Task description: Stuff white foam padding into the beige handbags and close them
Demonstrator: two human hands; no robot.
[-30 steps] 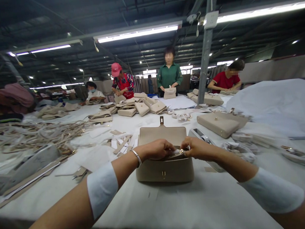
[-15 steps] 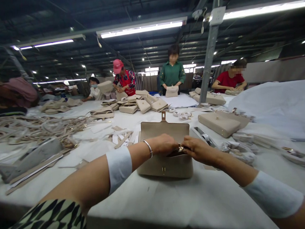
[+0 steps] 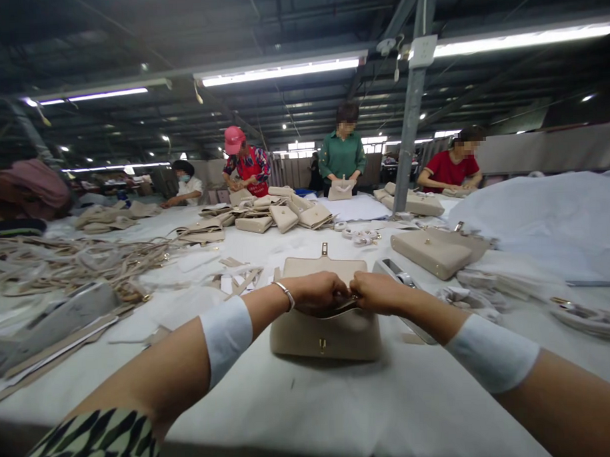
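A beige handbag (image 3: 325,334) stands on the white table (image 3: 341,407) in front of me, its flap (image 3: 324,265) thrown back. My left hand (image 3: 317,292) and my right hand (image 3: 376,293) meet at the bag's top opening, fingers curled and pinched together over its rim. What they pinch is too small and hidden to name. A bracelet sits on my left wrist, and white sleeve guards cover both forearms.
A second beige bag (image 3: 430,252) lies to the right, with a metal tool (image 3: 401,276) beside it. Straps (image 3: 76,260) are heaped at the left, and more bags (image 3: 279,217) are piled mid-table. Several people work at the far side. White sheeting (image 3: 549,220) rises at the right.
My hands have drawn closer together at the bag's opening. The shiny piece seen between my fingers earlier no longer shows. The camera has shifted slightly.
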